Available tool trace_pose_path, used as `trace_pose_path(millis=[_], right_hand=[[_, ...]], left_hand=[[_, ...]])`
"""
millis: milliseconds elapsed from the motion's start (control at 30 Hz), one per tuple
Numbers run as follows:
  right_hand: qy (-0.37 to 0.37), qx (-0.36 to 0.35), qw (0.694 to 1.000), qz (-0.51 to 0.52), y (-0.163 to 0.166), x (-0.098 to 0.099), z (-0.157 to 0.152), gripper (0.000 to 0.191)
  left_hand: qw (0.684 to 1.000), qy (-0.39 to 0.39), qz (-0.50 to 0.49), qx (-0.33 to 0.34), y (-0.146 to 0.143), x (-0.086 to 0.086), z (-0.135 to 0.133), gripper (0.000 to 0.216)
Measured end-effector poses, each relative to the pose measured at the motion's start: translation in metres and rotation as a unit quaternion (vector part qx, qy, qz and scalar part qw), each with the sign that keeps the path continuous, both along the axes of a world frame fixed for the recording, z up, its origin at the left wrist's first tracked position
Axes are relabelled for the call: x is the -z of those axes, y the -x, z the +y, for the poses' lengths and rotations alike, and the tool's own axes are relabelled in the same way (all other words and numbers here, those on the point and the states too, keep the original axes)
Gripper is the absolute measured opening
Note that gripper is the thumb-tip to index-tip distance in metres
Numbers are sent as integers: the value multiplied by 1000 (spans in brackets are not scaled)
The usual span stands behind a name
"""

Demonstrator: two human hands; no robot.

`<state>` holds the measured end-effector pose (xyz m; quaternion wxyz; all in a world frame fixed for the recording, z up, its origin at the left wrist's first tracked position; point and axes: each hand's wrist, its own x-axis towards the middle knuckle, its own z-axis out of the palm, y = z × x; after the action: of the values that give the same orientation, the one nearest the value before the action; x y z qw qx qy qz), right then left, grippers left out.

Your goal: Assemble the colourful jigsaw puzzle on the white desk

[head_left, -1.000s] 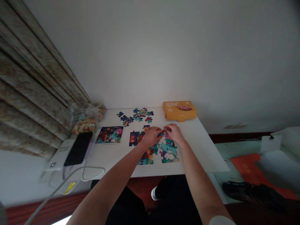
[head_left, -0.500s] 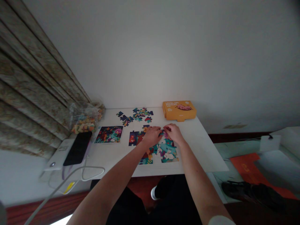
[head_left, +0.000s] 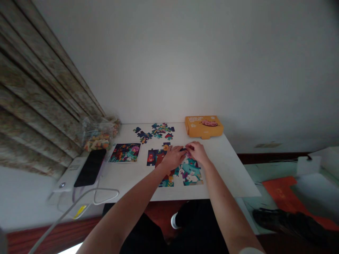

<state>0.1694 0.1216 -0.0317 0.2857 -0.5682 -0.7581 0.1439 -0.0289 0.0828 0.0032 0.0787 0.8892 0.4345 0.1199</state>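
Note:
A partly joined jigsaw puzzle (head_left: pixel 191 170) with white rabbits and a teal area lies on the white table. My left hand (head_left: pixel 173 157) rests over its upper middle, fingers stretched out flat, fingertips by a dark strip at the top edge. At the puzzle's upper right, my right hand (head_left: pixel 198 151) is closed in a pinch on a puzzle piece, mostly hidden by the fingers, beside pink printed parts. The two hands' fingertips are close together. Loose puzzle pieces (head_left: pixel 158 133) lie scattered behind the puzzle. A printed reference picture (head_left: pixel 125 152) lies to the left.
A yellow puzzle box (head_left: pixel 204 127) stands at the table's back right. A black phone (head_left: pixel 90 168) lies on a white box (head_left: pixel 67 173) at the left, near a white cable (head_left: pixel 106 189). Behind them sits a clear plastic bag (head_left: pixel 96 135) by the curtain (head_left: pixel 50 81).
The whole view has shifted slightly. Both hands stay at the puzzle's top edge, with only small finger movements.

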Motion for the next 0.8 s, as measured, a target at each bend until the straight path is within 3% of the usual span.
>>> trace_pose_path(millis=[233,367,800], right_hand=[[-11,-9,1000,-8,0,1,-1,14],[-12,-9,1000,-7,0,2,-1,12],[-4,-16,1000,9,1,-2,-4,8]], left_hand=[[999,-15,-21,-33,18,1,-26,37],[1000,-1,-12,-14,29,7,-38,40],[999,14,-39,-21,32,13,-40,42]])
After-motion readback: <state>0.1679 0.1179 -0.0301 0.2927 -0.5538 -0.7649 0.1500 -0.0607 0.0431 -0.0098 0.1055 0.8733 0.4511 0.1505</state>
